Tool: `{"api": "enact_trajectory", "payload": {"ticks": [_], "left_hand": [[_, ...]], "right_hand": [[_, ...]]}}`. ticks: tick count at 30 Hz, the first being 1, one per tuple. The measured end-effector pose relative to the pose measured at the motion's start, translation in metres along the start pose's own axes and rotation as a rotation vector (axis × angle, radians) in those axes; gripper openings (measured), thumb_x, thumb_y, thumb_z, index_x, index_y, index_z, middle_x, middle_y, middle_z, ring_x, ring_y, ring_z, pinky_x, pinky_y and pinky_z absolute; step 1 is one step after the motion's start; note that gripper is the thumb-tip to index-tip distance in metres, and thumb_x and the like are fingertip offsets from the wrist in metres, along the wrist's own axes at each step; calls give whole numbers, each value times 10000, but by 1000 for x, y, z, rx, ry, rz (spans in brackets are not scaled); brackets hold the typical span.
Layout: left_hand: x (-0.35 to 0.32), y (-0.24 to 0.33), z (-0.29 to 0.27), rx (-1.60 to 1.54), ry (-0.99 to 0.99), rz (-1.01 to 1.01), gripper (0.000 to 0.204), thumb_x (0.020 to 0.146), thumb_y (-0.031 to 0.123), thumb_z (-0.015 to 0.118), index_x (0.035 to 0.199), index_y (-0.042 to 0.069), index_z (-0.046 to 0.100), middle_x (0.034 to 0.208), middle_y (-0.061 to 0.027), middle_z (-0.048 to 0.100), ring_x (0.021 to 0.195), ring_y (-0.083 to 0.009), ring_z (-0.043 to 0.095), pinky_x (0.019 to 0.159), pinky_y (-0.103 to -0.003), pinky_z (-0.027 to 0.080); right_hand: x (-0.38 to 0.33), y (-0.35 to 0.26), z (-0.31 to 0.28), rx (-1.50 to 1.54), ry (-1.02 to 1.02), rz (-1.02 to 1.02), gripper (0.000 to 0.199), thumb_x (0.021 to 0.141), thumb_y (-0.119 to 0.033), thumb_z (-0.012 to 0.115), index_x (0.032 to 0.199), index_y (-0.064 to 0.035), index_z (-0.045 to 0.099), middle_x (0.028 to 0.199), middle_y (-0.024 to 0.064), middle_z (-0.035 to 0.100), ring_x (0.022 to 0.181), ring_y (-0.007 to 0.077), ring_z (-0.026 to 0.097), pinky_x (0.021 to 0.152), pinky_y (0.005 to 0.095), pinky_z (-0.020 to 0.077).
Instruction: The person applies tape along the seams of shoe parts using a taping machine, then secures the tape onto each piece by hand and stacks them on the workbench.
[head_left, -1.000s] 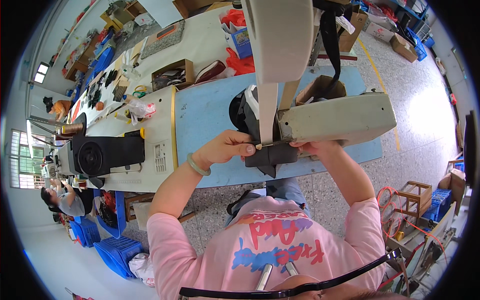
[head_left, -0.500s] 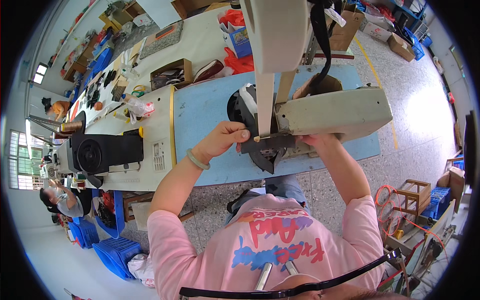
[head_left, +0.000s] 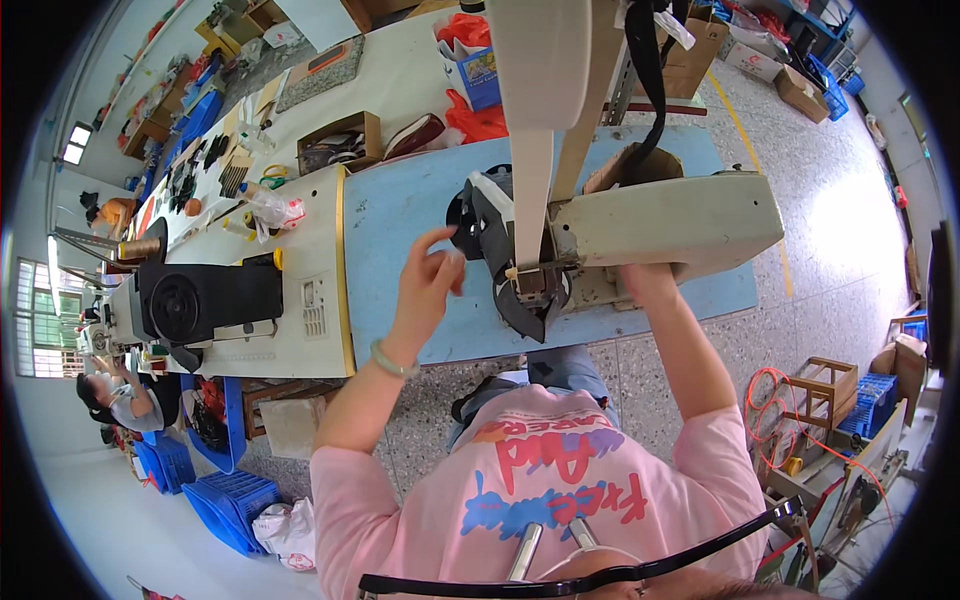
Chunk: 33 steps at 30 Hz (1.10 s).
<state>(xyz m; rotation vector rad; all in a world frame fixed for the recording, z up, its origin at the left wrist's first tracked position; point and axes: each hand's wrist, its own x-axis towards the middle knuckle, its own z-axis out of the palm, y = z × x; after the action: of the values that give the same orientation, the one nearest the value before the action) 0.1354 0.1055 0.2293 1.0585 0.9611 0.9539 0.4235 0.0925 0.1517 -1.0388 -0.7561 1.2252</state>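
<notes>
A black piece with white and grey parts, which looks like a shoe upper point(head_left: 487, 220), sits around the narrow end of a beige machine arm point(head_left: 665, 222), under an upright column point(head_left: 530, 190). Its pointed lower end hangs toward me. Just left of it, my left hand point(head_left: 432, 285) is raised, index finger stretched toward its dark upper edge and the others loosely bent. Nothing shows in that hand. My right hand point(head_left: 650, 284) reaches to the near underside of the machine arm, right of the upper. Its fingers are hidden there.
The machine stands on a blue tabletop point(head_left: 400, 290). To the left is a black sewing machine point(head_left: 205, 305) on a white table. A cardboard box point(head_left: 340, 143) and red bags lie farther back. Blue crates point(head_left: 232, 505) stand on the floor at left, where another person sits.
My left hand has let go of a dark flat piece at the machine's end and moved left and up. That piece no longer shows there. My right hand has shifted slightly right.
</notes>
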Motion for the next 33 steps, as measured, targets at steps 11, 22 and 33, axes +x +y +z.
{"api": "enact_trajectory", "payload": {"ticks": [11, 22, 33], "left_hand": [[-22, -67, 15, 1059, -283, 787, 219, 717, 117, 739, 917, 91, 654, 657, -35, 628, 547, -210, 575, 512, -324, 433], [-4, -57, 12, 930, -447, 853, 131, 747, 155, 720, 845, 107, 648, 683, -32, 640, 514, -217, 572, 482, -317, 434], [5, -39, -2, 952, -580, 638, 187, 740, 285, 739, 799, 135, 642, 567, -20, 579, 464, -214, 556, 458, -315, 431]], "right_hand": [[-66, 7, 30, -880, -471, -673, 231, 669, -48, 741, 887, -99, 683, 863, 68, 603, 754, 248, 604, 618, 325, 503], [-50, -2, 24, -948, -703, -898, 235, 598, -42, 692, 821, -95, 641, 931, 9, 644, 753, 202, 623, 641, 327, 497], [-42, -42, 28, -1100, -854, -636, 146, 712, -137, 688, 825, -95, 606, 821, 37, 634, 727, 242, 622, 634, 341, 498]]}}
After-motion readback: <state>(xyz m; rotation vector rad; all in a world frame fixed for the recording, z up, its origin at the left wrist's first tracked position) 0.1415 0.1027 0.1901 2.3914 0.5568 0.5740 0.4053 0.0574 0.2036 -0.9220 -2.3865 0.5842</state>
